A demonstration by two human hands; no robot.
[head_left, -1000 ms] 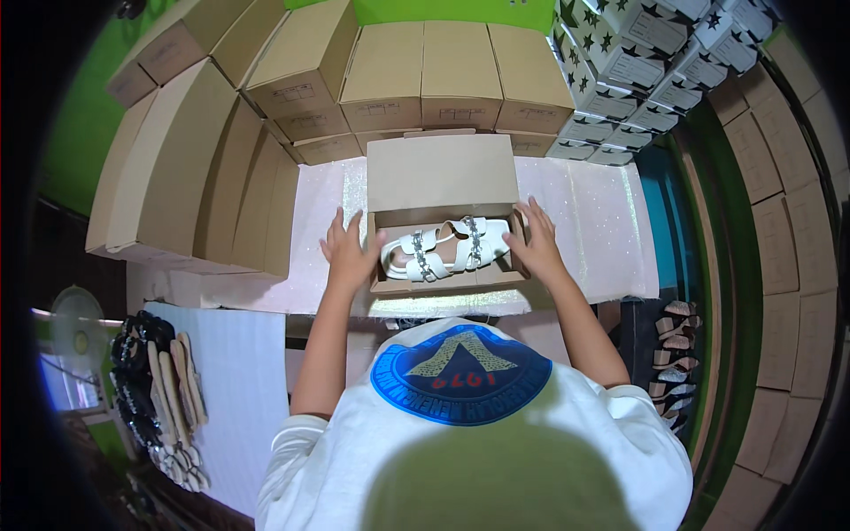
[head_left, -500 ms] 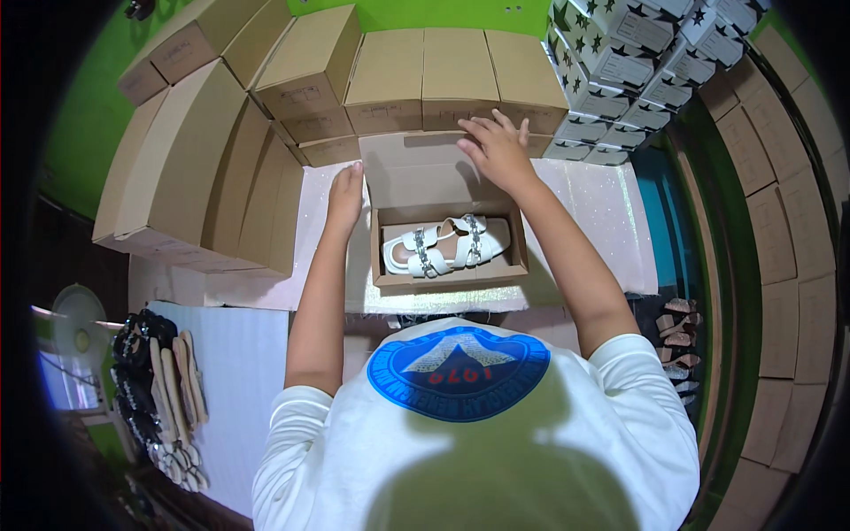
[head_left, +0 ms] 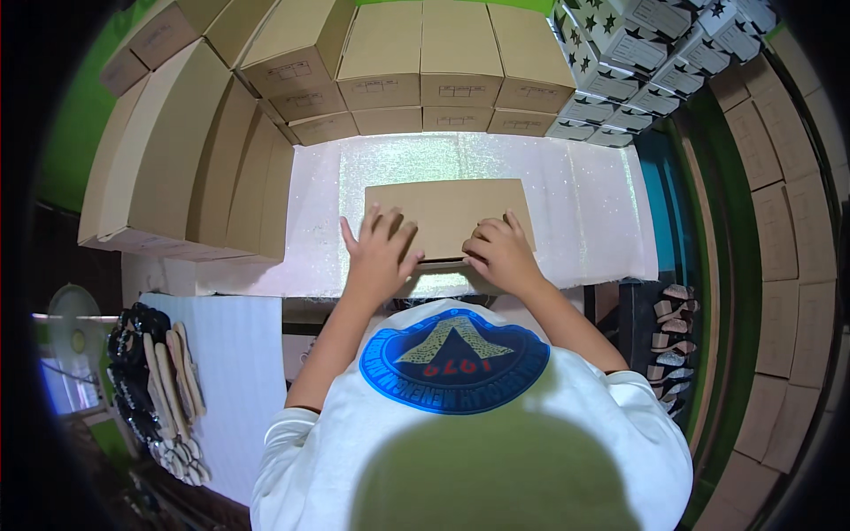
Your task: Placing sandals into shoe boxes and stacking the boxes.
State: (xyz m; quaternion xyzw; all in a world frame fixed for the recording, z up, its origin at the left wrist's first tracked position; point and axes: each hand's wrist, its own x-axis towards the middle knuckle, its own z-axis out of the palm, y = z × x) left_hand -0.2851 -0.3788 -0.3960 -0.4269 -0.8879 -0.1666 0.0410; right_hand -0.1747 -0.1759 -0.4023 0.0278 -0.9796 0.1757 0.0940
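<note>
A brown cardboard shoe box (head_left: 443, 208) sits closed in front of me on the glittery white table cover. Its lid lies flat, and a dark gap shows along the near edge; whatever is inside is hidden. My left hand (head_left: 379, 255) rests at the lid's left front part, fingers spread over the cardboard. At the right front edge, my right hand (head_left: 505, 255) has its fingers bent together on the lid, with the thumb at the near edge.
Brown shoe boxes (head_left: 381, 57) are stacked along the back, and more (head_left: 168, 150) stand at the left. White star-patterned boxes (head_left: 620, 80) rise at the back right. Several shoes (head_left: 673, 327) stand at the right; pale sandals (head_left: 177, 380) lie on a white surface at the left.
The box lid has come down over the white sandal, which is now hidden. Both hands have moved from the raised lid's sides to the box's near edge.
</note>
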